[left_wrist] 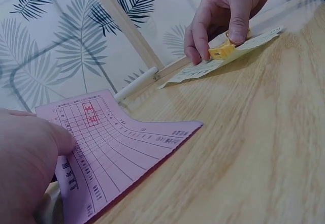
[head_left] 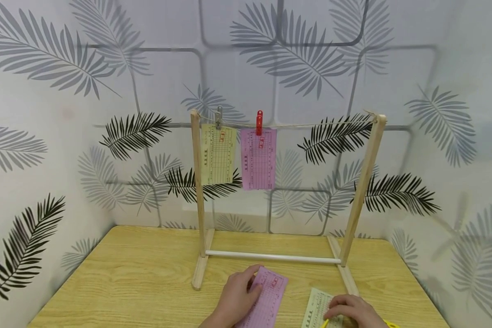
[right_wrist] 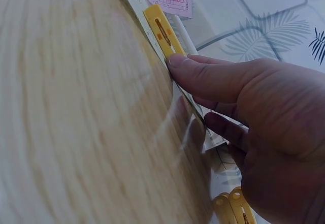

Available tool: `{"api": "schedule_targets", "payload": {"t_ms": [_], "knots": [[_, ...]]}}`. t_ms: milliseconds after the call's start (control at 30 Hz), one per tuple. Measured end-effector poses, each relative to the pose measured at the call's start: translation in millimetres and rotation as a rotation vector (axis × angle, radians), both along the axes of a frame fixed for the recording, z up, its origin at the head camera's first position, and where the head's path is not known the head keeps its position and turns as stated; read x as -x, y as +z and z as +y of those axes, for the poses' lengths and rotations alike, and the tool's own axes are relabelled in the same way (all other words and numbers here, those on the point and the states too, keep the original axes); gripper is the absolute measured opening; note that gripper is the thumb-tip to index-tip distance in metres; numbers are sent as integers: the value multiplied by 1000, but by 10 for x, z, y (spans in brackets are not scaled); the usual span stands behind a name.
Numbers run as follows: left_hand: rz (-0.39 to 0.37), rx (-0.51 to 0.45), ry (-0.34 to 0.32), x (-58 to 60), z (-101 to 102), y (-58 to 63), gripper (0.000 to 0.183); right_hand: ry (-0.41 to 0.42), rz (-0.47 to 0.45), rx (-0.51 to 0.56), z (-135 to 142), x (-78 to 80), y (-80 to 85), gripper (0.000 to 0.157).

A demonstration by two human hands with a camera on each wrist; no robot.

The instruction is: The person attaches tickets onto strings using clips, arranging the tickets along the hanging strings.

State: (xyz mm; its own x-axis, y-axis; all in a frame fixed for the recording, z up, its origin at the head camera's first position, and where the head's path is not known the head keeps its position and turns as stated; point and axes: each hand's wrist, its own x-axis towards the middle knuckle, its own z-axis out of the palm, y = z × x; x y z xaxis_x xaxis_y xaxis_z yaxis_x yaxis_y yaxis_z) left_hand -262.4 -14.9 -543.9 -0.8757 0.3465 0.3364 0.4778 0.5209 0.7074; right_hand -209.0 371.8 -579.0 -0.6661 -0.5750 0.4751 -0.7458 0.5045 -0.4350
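My left hand (head_left: 237,297) grips a pink printed slip (head_left: 269,295) along its left edge, thumb on top. In the left wrist view the slip bends up off the wooden table. My right hand (head_left: 356,310) pinches a yellow clothespin (right_wrist: 161,30) between thumb and fingers. The clothespin lies over a pale yellow printed slip (head_left: 316,304) on the table. Beyond the hands, a cord (head_left: 311,125) runs between two wooden posts. A grey clothespin (head_left: 218,117) holds a yellow slip (head_left: 218,157) on it, and a red clothespin (head_left: 259,123) a pink slip (head_left: 258,161).
The wooden rack's left post (head_left: 198,187) and right post (head_left: 362,191) stand on flat feet, joined by a white rod (head_left: 272,257) low over the table (head_left: 139,273). More yellow clothespins (right_wrist: 232,208) lie by my right hand. Leaf-patterned walls enclose the table.
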Motion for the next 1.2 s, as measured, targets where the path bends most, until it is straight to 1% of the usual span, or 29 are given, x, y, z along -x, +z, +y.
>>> {"api": "schedule_targets", "payload": {"t_ms": [267,433,500,533,700,733,767,867,900,967,1000,1067,1100,1200], "knots": [[-10,-43,-15,-11,-2,-1,42,3,-23,23,25,-6,-15,48],[-54,-93,-11,-10,1,-6,36,19,-36,16,58,21,-12,45],[-79,-122,-9,-17,-4,4,31,23,-64,6,79,35,-7,44],[-88,-136,-10,-22,-8,12,28,15,-92,8,89,41,-5,44],[-101,-200,-2,-32,-13,58,16,-18,-227,10,127,83,-1,36],[-97,-204,3,-31,-13,66,14,-19,-258,17,129,94,3,34],[-95,-207,9,-31,-12,76,12,-11,-267,25,130,109,2,33],[-87,-190,38,-28,-6,106,11,11,-341,54,129,149,32,29],[-85,-182,50,-26,-3,119,11,5,-376,61,120,150,63,28],[-83,-177,68,-21,3,146,11,-22,-444,68,75,114,177,27],[-82,-173,77,-16,7,158,11,-50,-490,66,43,78,254,27],[-91,-180,87,-14,13,190,11,-107,-542,60,-38,-7,427,28],[-93,-185,89,-13,16,203,10,-151,-575,60,-85,-53,520,29],[-98,-203,89,-18,20,235,9,-252,-649,94,-193,-140,722,34]]}}
